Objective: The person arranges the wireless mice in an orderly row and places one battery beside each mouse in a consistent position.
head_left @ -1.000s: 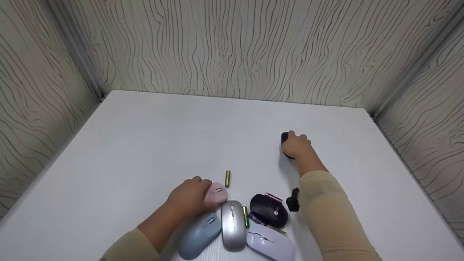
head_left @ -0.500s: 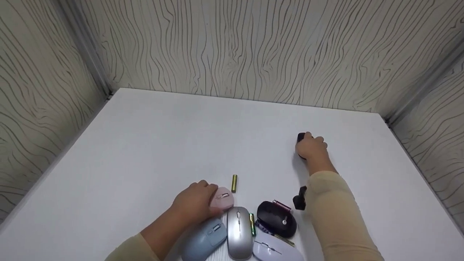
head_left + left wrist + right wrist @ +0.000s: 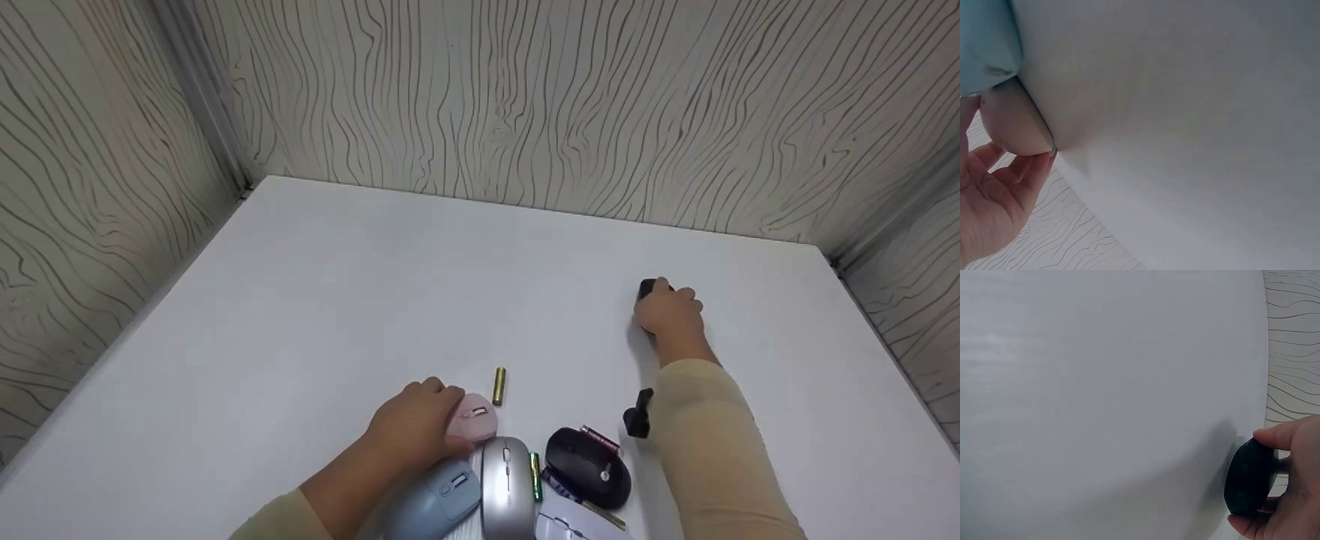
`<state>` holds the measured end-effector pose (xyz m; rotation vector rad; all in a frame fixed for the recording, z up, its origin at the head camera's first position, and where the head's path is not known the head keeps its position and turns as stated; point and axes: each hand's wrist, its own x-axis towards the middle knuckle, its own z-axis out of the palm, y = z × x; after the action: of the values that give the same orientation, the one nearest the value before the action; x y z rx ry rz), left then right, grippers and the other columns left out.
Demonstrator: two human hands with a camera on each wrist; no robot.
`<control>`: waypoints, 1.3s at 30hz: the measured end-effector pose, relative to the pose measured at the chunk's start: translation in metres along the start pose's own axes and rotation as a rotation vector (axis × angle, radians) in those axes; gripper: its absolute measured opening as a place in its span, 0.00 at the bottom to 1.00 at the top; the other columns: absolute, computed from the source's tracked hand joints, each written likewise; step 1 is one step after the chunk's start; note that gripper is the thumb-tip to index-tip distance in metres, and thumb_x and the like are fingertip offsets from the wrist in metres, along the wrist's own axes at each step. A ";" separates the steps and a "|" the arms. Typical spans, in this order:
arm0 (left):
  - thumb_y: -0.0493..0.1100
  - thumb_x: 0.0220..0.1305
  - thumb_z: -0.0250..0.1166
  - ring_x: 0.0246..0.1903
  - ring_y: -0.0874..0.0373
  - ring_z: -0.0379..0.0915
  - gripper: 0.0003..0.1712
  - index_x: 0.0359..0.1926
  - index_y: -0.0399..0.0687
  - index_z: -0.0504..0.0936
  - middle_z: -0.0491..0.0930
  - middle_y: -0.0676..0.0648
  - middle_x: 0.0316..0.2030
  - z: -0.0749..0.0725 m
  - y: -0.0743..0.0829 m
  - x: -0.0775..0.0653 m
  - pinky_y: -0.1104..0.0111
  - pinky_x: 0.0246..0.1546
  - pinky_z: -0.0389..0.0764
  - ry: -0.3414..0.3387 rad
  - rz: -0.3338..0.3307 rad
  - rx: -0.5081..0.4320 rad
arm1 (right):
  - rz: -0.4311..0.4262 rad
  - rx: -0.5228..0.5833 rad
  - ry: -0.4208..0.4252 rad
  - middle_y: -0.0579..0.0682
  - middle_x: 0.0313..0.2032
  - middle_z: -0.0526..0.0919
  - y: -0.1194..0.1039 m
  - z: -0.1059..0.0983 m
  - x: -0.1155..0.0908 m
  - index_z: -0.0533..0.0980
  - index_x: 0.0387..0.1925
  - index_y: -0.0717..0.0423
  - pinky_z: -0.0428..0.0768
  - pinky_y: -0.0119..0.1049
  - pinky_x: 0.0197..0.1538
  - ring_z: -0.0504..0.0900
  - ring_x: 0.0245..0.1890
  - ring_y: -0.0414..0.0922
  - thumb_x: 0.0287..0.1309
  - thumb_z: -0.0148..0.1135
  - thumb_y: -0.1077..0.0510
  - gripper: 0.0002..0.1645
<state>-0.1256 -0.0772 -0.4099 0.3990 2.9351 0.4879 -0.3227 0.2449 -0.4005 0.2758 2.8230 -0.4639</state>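
Low in the head view my left hand [image 3: 414, 424] grips a pink computer mouse [image 3: 475, 418], thumb and fingers on its sides; the left wrist view shows this pink mouse [image 3: 1016, 121] in the fingers. A blue-grey mouse [image 3: 435, 499] lies just below that hand. Far out on the right, my right hand [image 3: 670, 311] holds a black mouse [image 3: 1251, 478] between thumb and fingers at the white table [image 3: 420, 277]. Most of that mouse is hidden by the hand in the head view. Just above the pink mouse lies a gold battery [image 3: 499, 386].
A silver mouse [image 3: 508, 487], a second black mouse [image 3: 589, 466] and a lilac mouse [image 3: 574, 521] lie close together. Around them are a green battery [image 3: 535, 476], a red battery [image 3: 601, 439] and another gold battery [image 3: 604, 515]. Patterned walls border the table.
The head view has turned, so everything shifts right and the near things lower. My right hand, with the black mouse, has gone slightly further right relative to the table. The left keeps its grip.
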 end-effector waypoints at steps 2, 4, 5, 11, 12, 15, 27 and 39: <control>0.60 0.42 0.64 0.34 0.56 0.67 0.32 0.48 0.51 0.72 0.71 0.51 0.35 -0.001 0.001 -0.001 0.63 0.29 0.71 -0.006 0.003 -0.001 | 0.000 0.000 -0.009 0.81 0.53 0.42 0.002 0.001 0.000 0.37 0.63 0.66 0.58 0.60 0.51 0.45 0.54 0.73 0.55 0.36 0.57 0.38; 0.60 0.42 0.65 0.35 0.56 0.67 0.32 0.47 0.51 0.72 0.71 0.51 0.35 -0.001 0.001 -0.002 0.63 0.28 0.71 -0.010 0.007 -0.002 | -0.005 -0.005 -0.013 0.81 0.53 0.43 0.004 0.002 -0.001 0.37 0.63 0.66 0.59 0.60 0.50 0.46 0.54 0.72 0.55 0.37 0.57 0.38; 0.60 0.42 0.65 0.35 0.56 0.67 0.32 0.47 0.51 0.72 0.71 0.51 0.35 -0.002 0.001 -0.003 0.63 0.28 0.71 -0.011 0.010 -0.002 | -0.008 -0.008 -0.014 0.81 0.53 0.43 0.004 0.002 -0.001 0.38 0.63 0.66 0.59 0.60 0.50 0.46 0.54 0.72 0.55 0.37 0.56 0.38; 0.60 0.41 0.65 0.35 0.55 0.67 0.32 0.47 0.50 0.72 0.71 0.51 0.36 -0.002 0.001 -0.004 0.63 0.29 0.71 -0.003 0.029 -0.006 | -0.016 -0.023 -0.013 0.80 0.53 0.44 0.007 0.004 -0.006 0.40 0.63 0.67 0.59 0.60 0.50 0.47 0.53 0.72 0.54 0.36 0.57 0.37; 0.60 0.41 0.65 0.35 0.55 0.66 0.32 0.47 0.50 0.72 0.71 0.51 0.36 -0.002 0.001 -0.004 0.63 0.29 0.71 -0.001 0.032 -0.006 | -0.018 -0.024 -0.014 0.80 0.53 0.44 0.007 0.004 -0.007 0.40 0.63 0.68 0.59 0.60 0.50 0.47 0.53 0.72 0.54 0.37 0.57 0.37; 0.59 0.41 0.65 0.35 0.56 0.66 0.32 0.47 0.50 0.72 0.71 0.51 0.36 -0.001 0.001 -0.004 0.63 0.29 0.71 0.005 0.038 -0.006 | -0.016 -0.010 -0.015 0.80 0.53 0.43 0.009 0.005 -0.009 0.39 0.63 0.67 0.59 0.60 0.50 0.46 0.54 0.72 0.54 0.38 0.57 0.38; 0.60 0.42 0.64 0.37 0.55 0.66 0.32 0.48 0.51 0.72 0.71 0.50 0.37 0.003 0.002 0.000 0.62 0.31 0.71 -0.018 0.031 -0.012 | -0.011 -0.030 0.004 0.76 0.55 0.43 0.025 0.002 -0.015 0.35 0.64 0.61 0.57 0.61 0.50 0.47 0.54 0.72 0.55 0.44 0.40 0.48; 0.62 0.41 0.65 0.36 0.55 0.67 0.34 0.49 0.51 0.72 0.71 0.50 0.36 0.007 -0.009 0.011 0.59 0.34 0.71 -0.049 0.007 -0.033 | -0.166 -0.078 0.129 0.71 0.55 0.50 0.007 -0.007 -0.029 0.47 0.63 0.61 0.62 0.60 0.48 0.52 0.53 0.66 0.55 0.47 0.41 0.43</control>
<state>-0.1369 -0.0802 -0.4208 0.4109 2.8756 0.5197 -0.2953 0.2497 -0.3879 0.0582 2.9961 -0.3810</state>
